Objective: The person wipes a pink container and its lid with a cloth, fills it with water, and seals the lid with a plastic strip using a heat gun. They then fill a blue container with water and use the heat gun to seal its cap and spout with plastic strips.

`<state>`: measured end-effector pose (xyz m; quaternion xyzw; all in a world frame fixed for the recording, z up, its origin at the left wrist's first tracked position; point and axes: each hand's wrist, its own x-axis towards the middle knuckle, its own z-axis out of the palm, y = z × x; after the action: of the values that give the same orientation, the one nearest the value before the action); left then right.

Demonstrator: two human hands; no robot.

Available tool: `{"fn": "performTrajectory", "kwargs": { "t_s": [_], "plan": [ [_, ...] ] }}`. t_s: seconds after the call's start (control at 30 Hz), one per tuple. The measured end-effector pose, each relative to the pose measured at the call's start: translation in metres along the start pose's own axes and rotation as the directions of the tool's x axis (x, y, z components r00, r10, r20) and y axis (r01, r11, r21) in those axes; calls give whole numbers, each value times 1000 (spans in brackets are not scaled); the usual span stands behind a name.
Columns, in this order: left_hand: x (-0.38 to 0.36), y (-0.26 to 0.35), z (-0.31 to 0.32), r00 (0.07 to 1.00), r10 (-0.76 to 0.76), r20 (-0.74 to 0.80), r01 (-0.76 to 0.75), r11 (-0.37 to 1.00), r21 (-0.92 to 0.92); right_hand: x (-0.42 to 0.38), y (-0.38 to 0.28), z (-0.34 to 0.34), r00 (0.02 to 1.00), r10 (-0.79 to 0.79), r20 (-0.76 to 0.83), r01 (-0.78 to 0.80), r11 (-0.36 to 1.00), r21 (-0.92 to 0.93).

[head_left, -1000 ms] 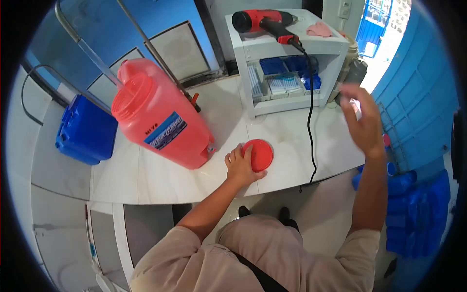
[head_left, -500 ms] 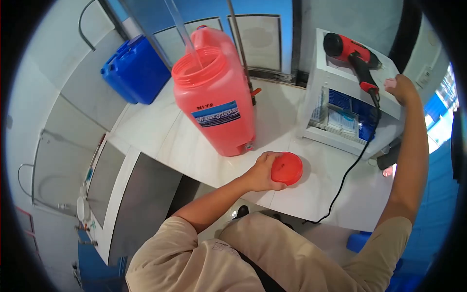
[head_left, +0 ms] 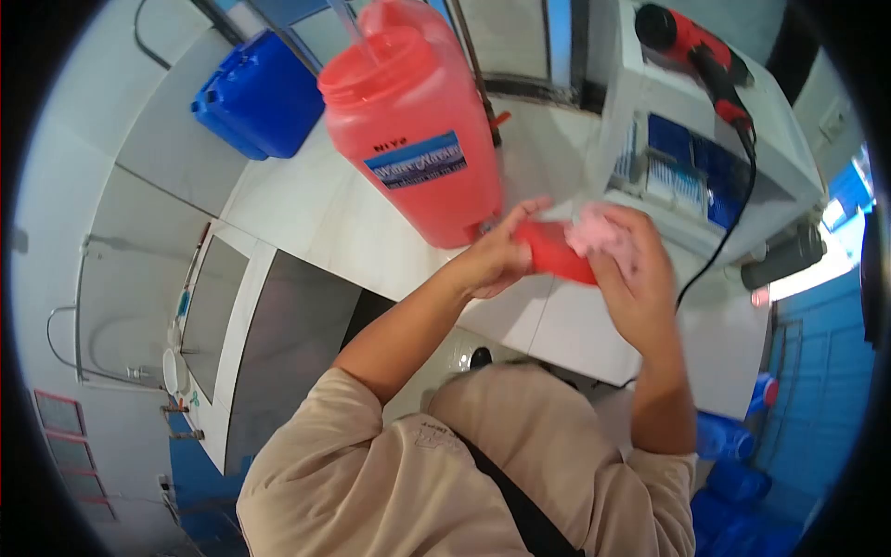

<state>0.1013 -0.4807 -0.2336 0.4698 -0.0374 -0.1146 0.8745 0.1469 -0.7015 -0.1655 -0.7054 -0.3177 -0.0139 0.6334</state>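
The left grip (head_left: 501,260) holds a round red plastic lid (head_left: 557,260) over the white surface (head_left: 288,204), near the red plastic jug (head_left: 436,204); the right grip (head_left: 645,295) clasps crumpled pink cloth (head_left: 601,234). Loosened left hold could drop the lid.

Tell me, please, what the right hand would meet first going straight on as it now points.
Most likely the red lid in the left hand; the pink cloth in the right hand seems against it, though depth is unclear.
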Motion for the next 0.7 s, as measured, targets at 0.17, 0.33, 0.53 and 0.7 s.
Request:
{"fn": "performTrajectory", "kwargs": {
  "t_s": [0.17,0.33,0.53,0.7],
  "plan": [
    [11,-31,47,985,-83,-151,-2,870,-492,-2,29,37,993,-34,-109,27,998,-62],
    [2,-12,42,999,-29,32,43,748,-662,-7,22,24,988,-149,-25,116,853,-508],
    [-5,-15,41,978,-41,205,177,681,-710,6,-5,40,924,-377,63,365,825,-432],
    [-6,26,42,999,23,33,1,810,-587,-5,-9,35,852,-512,109,504,746,-436]
  ]
}}
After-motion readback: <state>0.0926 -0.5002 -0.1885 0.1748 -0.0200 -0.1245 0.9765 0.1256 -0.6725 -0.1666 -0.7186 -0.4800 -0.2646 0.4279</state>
